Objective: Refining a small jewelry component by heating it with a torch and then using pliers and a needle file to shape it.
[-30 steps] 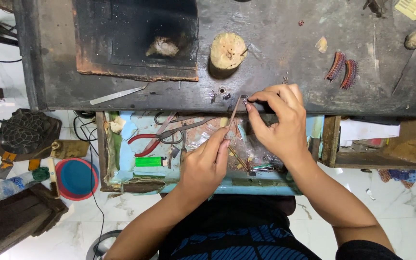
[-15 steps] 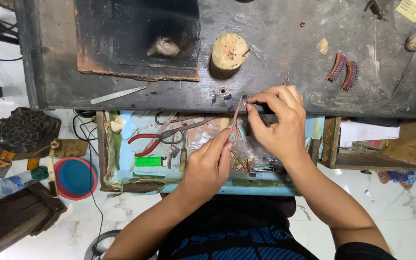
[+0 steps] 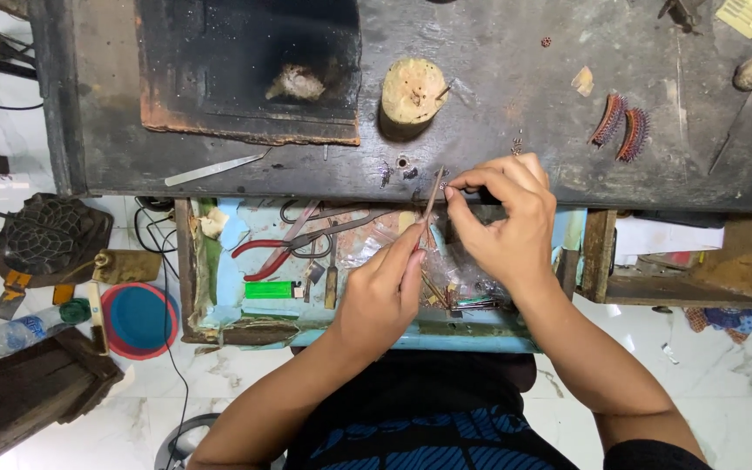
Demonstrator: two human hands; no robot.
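Two hands at work: both meet over the front edge of the dark desk (image 3: 515,96), above an open drawer (image 3: 219,287)
Far left, on the floor: a dark carved block (image 3: 50,235), a plastic bottle (image 3: 19,331) and a round red-rimmed blue lid (image 3: 137,318), well apart from the hands
Drawer: pliers with red handles (image 3: 263,252), scissors (image 3: 324,228) and a green lighter (image 3: 270,290) lie loose among small scraps
Desk, left part: a scorched black slab (image 3: 245,70) with a pale lump on it, and a thin metal strip (image 3: 211,170) near the edge
Desk, middle: a round wooden stump (image 3: 412,91), with a few tiny beads just beside the hands
Left hand (image 3: 385,292): fingers closed around a thin pair of tweezers (image 3: 431,202), tips pointing up toward the other hand
Right hand (image 3: 506,222): thumb and forefinger pinched together on a tiny piece (image 3: 447,187), too small to tell what it is, touching or almost touching the tweezer tips
Desk, right part: two curved ribbed pieces (image 3: 621,130), reddish and purple, lying side by side
Far right: a wooden box (image 3: 741,270) holding papers
Risk, as I judge it: the piece is held over the drawer's clutter, so a slip of the pinch or a nudge from the tweezers could drop it among the scraps, where it would be hard to find; too hard a squeeze could flick it away
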